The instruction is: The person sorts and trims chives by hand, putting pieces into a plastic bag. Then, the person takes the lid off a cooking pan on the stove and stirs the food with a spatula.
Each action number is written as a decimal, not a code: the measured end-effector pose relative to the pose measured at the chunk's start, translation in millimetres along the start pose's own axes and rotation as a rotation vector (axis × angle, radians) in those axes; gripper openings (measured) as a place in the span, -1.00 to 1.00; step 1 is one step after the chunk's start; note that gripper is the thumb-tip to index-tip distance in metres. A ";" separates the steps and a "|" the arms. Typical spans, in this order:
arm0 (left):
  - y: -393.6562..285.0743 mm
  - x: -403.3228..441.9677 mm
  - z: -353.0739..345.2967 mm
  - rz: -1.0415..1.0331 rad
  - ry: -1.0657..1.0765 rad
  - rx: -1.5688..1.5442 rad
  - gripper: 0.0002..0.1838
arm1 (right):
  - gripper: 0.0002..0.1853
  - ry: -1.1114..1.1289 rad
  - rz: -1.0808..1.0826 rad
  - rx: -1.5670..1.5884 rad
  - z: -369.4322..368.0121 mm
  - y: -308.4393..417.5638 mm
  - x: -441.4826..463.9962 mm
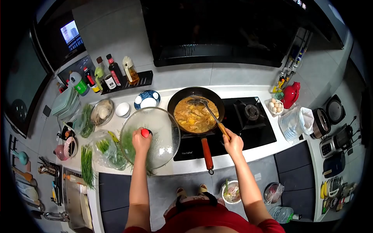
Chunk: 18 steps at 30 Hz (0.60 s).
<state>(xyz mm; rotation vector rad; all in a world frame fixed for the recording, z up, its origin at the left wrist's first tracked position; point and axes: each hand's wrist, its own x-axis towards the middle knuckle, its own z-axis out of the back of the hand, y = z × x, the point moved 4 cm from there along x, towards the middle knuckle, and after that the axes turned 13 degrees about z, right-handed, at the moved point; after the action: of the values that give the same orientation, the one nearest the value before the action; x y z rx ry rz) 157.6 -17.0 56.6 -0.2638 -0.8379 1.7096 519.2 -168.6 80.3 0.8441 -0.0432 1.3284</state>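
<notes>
My left hand (141, 141) is closed on the red-and-black knob of a large glass lid (165, 145), which is held over the counter left of the stove. Green stalks show blurred through the glass. In my right hand (233, 143) is the wooden handle of a spatula (213, 115); its dark metal head rests in the food. A black wok (175, 97) with a red-brown handle (207, 153) stands on the left burner. Yellow-orange stew (194, 116) with chunks and sauce fills its bottom.
A black glass cooktop (256, 134) has a second burner (251, 112) at right. Bottles stand on a wall rack (143, 79). Green chives (88, 167) and bagged greens (112, 153) lie left. Eggs (275, 105) sit right. A waste bin (232, 192) stands on the floor.
</notes>
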 end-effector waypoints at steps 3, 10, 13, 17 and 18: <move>-15.6 9.4 -5.8 0.000 0.019 0.009 -0.56 | -0.67 0.030 -0.035 -0.075 -21.5 -8.8 14.6; -27.3 26.5 -22.5 -0.030 0.025 -0.019 -0.57 | -0.68 0.087 -0.037 -0.080 -38.3 -14.9 37.9; -25.2 25.6 -28.0 -0.047 0.045 -0.025 -0.56 | -0.70 0.180 -0.017 -0.102 -28.7 -5.6 37.3; -21.5 20.1 -31.5 -0.043 0.055 -0.029 -0.56 | -0.72 0.180 -0.029 -0.077 -10.5 0.1 33.8; -19.1 18.6 -32.9 -0.051 0.050 -0.043 -0.56 | -0.72 0.150 -0.038 -0.057 -3.3 -0.3 32.2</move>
<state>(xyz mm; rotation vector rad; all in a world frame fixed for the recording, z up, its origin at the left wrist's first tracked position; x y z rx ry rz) 184.9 14.6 49.9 -0.3102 -0.8385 1.6330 527.1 -140.1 93.3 0.6921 0.0529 1.3448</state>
